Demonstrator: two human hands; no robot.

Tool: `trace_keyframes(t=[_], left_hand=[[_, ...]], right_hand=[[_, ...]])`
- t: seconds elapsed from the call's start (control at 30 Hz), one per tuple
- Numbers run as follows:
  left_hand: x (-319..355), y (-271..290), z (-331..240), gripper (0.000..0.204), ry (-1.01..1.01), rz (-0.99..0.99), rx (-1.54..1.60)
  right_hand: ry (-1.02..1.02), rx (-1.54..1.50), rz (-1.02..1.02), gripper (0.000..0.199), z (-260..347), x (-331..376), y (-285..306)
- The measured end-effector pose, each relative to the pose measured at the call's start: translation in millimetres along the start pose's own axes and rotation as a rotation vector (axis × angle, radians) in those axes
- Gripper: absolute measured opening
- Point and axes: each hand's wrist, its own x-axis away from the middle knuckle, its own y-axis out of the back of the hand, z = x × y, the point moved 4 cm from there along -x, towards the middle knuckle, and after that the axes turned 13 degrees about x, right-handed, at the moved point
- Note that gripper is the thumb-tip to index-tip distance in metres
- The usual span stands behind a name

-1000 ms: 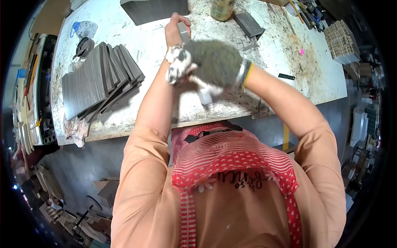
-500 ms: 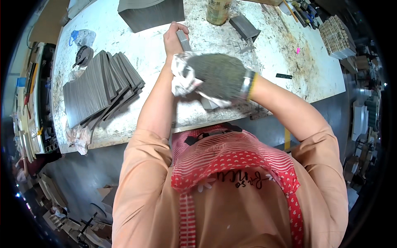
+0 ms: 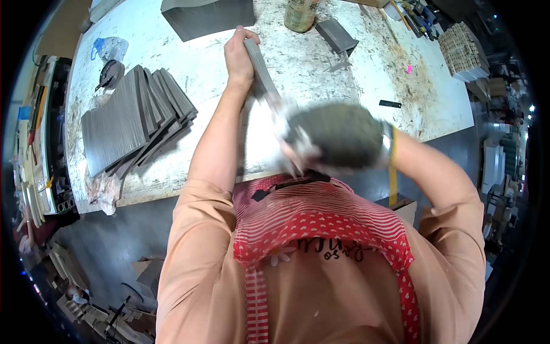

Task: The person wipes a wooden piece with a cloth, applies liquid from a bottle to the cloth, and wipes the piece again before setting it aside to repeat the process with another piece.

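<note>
My left hand, bare, is closed on the far end of a long, narrow grey piece on the worktable. The piece slants toward me, and its near end is hidden. My right hand, in a dark grey-green knit glove and blurred by motion, presses a crumpled whitish rag against the piece near the table's front edge. Left of my left forearm lies a fanned pile of grey sheets. Beyond my left hand stands a large grey block of stacked sheets.
At the back are a jar and a small dark grey block. A see-through plastic bottle, a black roll and a crumpled rag lie at left. To the right are a short black strip and a stacked bundle.
My right hand has swept with the rag toward me and to the right, uncovering more of the grey piece. My left hand keeps its grip at the far end.
</note>
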Motion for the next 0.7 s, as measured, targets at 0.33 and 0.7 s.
trace_keyframes(t=[0.33, 0.7], left_hand=[[1.0, 3.3, 0.9, 0.046, 0.094, 0.043, 0.083], [0.9, -0.6, -1.0, 0.034, -0.062, 0.064, -0.110]], right_hand=[[-0.485, -0.305, -0.652, 0.030, -34.1, 63.0, 36.3], [-0.200, 0.055, -0.494, 0.030, -2.6, -5.8, -18.4]])
